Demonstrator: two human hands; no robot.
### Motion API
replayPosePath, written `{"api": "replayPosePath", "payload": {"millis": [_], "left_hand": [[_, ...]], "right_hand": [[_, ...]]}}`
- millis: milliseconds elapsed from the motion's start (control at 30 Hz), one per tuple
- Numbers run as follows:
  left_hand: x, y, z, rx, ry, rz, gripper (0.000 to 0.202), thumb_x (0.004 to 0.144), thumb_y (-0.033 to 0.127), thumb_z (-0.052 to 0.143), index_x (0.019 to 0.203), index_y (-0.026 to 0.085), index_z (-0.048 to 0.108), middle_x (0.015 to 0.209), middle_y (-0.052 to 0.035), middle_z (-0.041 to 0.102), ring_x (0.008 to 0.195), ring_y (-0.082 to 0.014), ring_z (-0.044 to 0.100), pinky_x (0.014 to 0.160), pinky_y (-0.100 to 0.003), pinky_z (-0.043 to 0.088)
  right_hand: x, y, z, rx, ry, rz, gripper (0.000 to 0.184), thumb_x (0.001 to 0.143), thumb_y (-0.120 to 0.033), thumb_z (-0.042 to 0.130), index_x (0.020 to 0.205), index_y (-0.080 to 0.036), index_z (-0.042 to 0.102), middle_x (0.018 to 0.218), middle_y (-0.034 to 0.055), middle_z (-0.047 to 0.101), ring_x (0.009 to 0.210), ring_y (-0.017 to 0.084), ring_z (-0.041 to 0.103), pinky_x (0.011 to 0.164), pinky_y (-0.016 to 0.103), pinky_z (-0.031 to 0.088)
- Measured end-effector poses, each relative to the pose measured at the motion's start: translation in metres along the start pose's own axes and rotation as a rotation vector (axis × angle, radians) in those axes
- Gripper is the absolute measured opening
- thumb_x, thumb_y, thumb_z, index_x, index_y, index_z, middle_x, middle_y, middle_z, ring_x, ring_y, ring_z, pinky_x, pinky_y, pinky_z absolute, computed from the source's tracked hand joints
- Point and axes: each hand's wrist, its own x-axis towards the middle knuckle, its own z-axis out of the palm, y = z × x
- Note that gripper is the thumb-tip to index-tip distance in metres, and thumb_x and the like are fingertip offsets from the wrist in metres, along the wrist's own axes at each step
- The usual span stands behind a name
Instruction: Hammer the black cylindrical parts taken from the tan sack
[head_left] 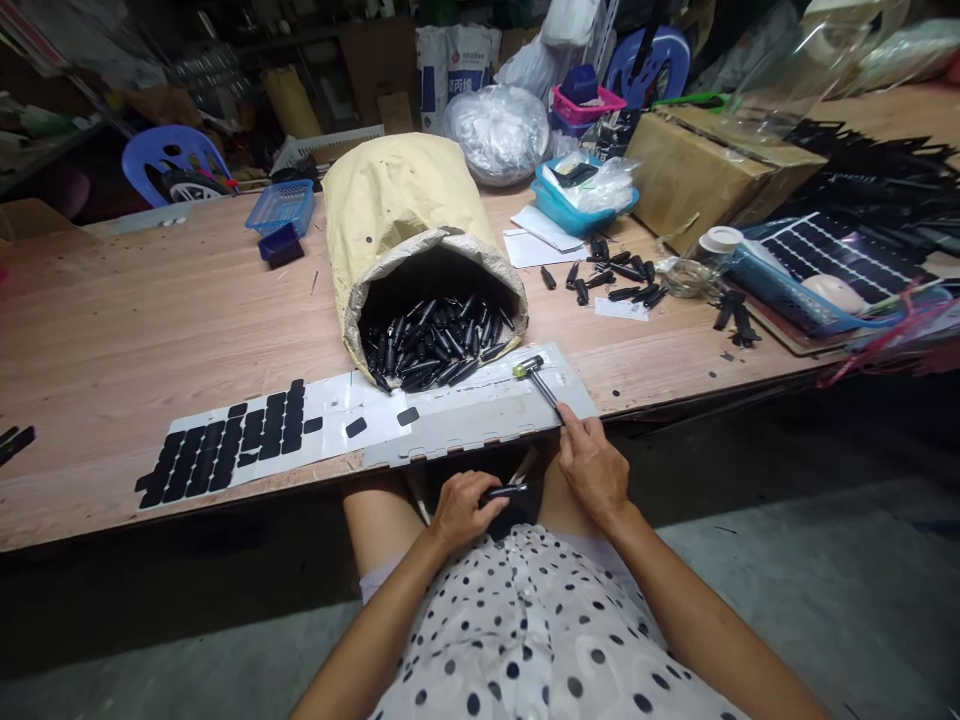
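Over my lap, my left hand [463, 508] is closed around a small black cylindrical piece [504, 491], which points to the right. My right hand [592, 460] grips the handle of a small mallet [541, 382] at the table's front edge. The mallet's head, yellow-green at one end and dark at the other, rests on or just above a grey board [450, 425]. Behind the board a yellowish paper sack [409, 190] lies on its side, its mouth facing me. Many similar black pieces [439, 340] fill its opening.
Rows of black rounded patches [217, 450] lie on white sheets at the left. Loose black pieces [607, 270] are scattered right of the sack. Blue baskets [281, 208], a teal basket [585, 205], a cardboard box [720, 170] and a tray of black strips [832, 265] stand farther back.
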Motion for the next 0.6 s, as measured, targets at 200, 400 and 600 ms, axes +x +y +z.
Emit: {"api": "replayPosePath", "payload": {"millis": [200, 400, 600], "left_hand": [[0.02, -0.044, 0.031, -0.155, 0.047, -0.605, 0.021, 0.084, 0.032, 0.065, 0.102, 0.024, 0.072, 0.089, -0.0036, 0.075, 0.089, -0.0239, 0.071, 0.078, -0.034, 0.053], [0.058, -0.056, 0.022, -0.19, 0.191, -0.567, 0.024, 0.085, 0.029, 0.064, 0.108, 0.026, 0.068, 0.112, -0.0077, 0.074, 0.12, -0.0273, 0.062, 0.1, -0.043, 0.05], [0.041, -0.034, 0.008, -0.163, 0.103, -0.465, 0.02, 0.082, 0.031, 0.065, 0.1, 0.024, 0.073, 0.094, -0.0075, 0.076, 0.093, -0.0275, 0.069, 0.082, -0.04, 0.054]], "right_hand": [[0.001, -0.001, 0.0, -0.026, -0.012, 0.005, 0.045, 0.094, -0.023, 0.05, 0.136, -0.033, 0.063, 0.092, 0.0053, 0.057, 0.063, 0.011, 0.042, 0.05, 0.026, 0.023], [0.002, -0.001, 0.0, -0.021, -0.005, -0.001, 0.044, 0.093, -0.024, 0.052, 0.135, -0.032, 0.064, 0.092, 0.0054, 0.057, 0.062, 0.011, 0.043, 0.05, 0.025, 0.024], [0.001, -0.002, 0.001, -0.031, -0.001, 0.002, 0.045, 0.093, -0.023, 0.05, 0.135, -0.033, 0.064, 0.092, 0.0055, 0.057, 0.06, 0.011, 0.044, 0.048, 0.025, 0.022]]}}
